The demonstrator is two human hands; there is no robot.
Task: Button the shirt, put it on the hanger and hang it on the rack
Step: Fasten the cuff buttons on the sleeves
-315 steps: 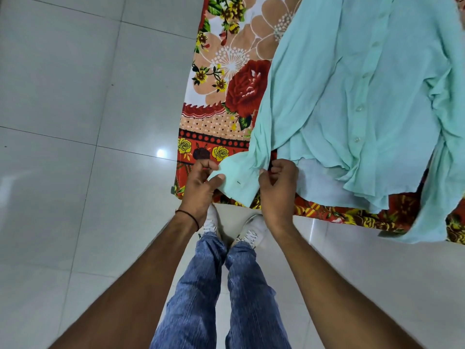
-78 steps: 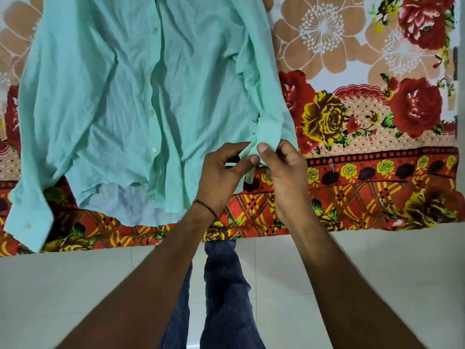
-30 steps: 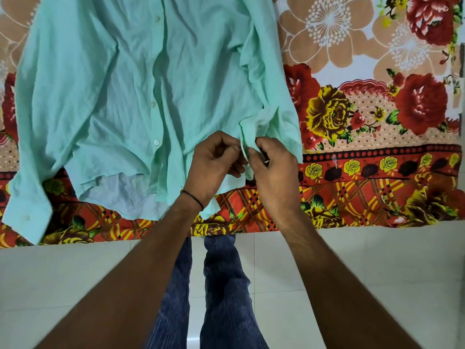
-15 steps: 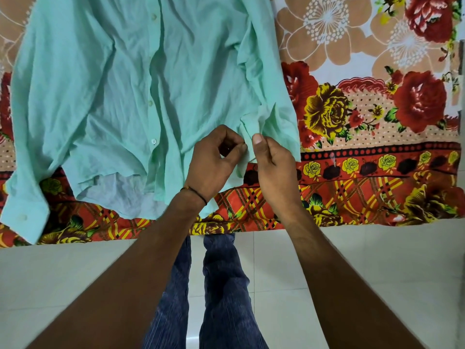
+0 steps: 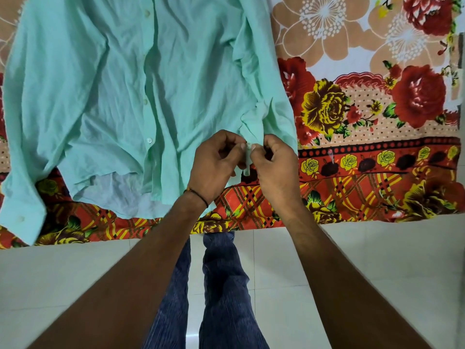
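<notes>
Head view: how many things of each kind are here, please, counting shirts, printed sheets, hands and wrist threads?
green shirt: 1
floral sheet: 1
hands: 2 (left hand, right hand)
black wrist thread: 1
Total: 5

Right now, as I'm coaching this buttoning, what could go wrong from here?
1. The left hand and right hand pinch the sleeve cuff only at fingertips; the fabric may slip before it fastens.
2. The shirt lies close to the edge of the floral sheet; a tug toward the person could drag it onto the floor.
</notes>
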